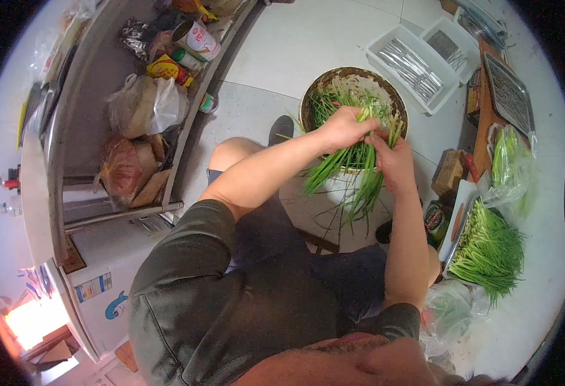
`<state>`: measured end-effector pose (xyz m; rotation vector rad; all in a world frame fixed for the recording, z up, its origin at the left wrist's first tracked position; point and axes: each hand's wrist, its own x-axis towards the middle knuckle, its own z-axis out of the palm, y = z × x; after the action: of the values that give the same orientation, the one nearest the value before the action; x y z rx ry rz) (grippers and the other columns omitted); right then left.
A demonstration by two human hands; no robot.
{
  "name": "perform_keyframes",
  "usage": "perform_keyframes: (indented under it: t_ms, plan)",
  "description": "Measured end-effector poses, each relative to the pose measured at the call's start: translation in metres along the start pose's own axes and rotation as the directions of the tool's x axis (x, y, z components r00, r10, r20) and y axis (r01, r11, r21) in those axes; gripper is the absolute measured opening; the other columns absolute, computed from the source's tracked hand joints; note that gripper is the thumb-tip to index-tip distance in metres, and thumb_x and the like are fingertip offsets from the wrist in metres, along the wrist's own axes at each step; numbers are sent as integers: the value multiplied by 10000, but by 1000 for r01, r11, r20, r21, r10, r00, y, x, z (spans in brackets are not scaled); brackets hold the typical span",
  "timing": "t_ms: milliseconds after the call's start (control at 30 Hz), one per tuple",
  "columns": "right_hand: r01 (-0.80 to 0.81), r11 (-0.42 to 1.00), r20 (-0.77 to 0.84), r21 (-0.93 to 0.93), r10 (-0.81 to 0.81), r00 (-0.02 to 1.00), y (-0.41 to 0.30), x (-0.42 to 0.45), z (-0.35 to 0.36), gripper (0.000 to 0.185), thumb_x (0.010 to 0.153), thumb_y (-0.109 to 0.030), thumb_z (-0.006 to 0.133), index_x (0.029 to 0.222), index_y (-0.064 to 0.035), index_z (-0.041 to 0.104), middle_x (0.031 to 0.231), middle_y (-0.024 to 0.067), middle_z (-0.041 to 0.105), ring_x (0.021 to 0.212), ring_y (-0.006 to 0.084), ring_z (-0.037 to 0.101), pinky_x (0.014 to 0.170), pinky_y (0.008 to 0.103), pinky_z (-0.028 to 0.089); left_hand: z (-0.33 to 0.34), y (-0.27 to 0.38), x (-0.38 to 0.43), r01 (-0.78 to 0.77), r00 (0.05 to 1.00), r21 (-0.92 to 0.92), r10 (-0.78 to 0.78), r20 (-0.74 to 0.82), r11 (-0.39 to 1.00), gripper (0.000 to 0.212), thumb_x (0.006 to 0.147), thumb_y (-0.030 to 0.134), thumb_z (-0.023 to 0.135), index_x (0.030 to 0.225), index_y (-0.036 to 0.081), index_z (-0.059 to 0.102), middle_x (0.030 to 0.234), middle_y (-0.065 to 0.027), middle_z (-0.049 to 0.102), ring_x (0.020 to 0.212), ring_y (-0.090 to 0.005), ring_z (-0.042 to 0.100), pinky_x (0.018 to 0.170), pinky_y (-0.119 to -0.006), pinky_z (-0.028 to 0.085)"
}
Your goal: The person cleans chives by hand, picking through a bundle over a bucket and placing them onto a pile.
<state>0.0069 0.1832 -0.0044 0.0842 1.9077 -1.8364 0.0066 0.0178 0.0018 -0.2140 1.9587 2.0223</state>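
Observation:
My left hand (352, 128) and my right hand (392, 157) are close together above a round bucket (306, 106) with a dirty inner wall. Between the fingers of my left hand is a bunch of long green chives (328, 166), the pale ends up and the leaves hanging over the bucket's near rim. My right hand grips more stalks (396, 126), whose pale ends stick up past its fingers. Loose green leaves and pale scraps lie inside the bucket. At the right, a large heap of chives (490, 251) rests on a tray.
White plastic bins (371, 53) hold metal utensils beyond the bucket. A metal tray (528, 113), bagged green vegetables (504, 154) and a cardboard box (449, 171) stand at the right. At the left, a shelf (186, 125) bears bags and a tin; a dark shoe (281, 130) is near the bucket.

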Motion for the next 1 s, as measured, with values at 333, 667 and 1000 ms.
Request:
perform_keyframes:
  t_ms: [333,667,1000]
  plan:
    - [-23,992,81,-121,33,996,6,2,5,209,805,-226,666,900,-47,612,693,3,548,585,104,486,546,280,385,-1,-5,2,-106,994,105,102,36,989,224,886,228,618,896,5,634,789,-40,657,681,-93,572,632,-270,473]
    - [107,971,-112,213,-84,990,22,16,-9,318,968,-292,498,1002,3,612,840,50,642,646,92,504,588,250,411,-9,0,10,-59,997,-117,51,-65,991,192,826,209,697,767,57,595,622,26,520,542,-71,446,494,-245,357]
    - [100,994,-78,-53,-104,992,8,0,1,226,814,-150,706,971,4,657,848,31,654,793,117,594,733,267,465,-12,2,5,-65,998,-120,66,9,991,198,845,223,685,777,60,594,640,23,527,545,-68,441,497,-235,352]
